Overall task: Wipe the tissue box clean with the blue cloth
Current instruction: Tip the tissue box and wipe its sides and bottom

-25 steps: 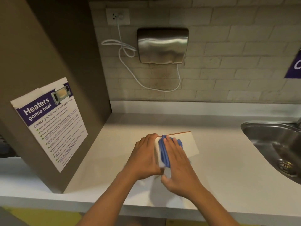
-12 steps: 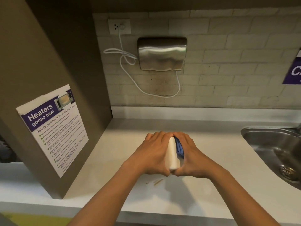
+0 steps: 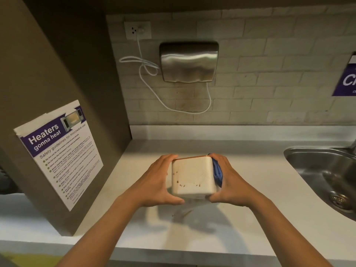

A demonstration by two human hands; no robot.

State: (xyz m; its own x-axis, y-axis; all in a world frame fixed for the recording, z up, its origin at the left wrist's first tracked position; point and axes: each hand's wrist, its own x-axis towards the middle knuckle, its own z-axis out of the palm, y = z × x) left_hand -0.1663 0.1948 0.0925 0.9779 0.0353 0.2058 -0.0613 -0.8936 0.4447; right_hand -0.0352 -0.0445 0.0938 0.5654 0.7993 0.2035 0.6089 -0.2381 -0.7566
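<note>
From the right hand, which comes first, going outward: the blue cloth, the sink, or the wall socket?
1. blue cloth, pressed under the right hand against the box.
2. sink, off to the right.
3. wall socket, high on the back wall, left.

Tissue box, white with small brown specks on the face turned to the camera, held above the countertop between both hands: left hand grips its left side, thumb under the near lower edge, fingers over the far top edge. Right hand grips its right side and presses the folded blue cloth flat against that face. Relative to the box: sink well to the right, hand dryer on the tiled wall behind and above, microwave poster on the brown panel to the left.
</note>
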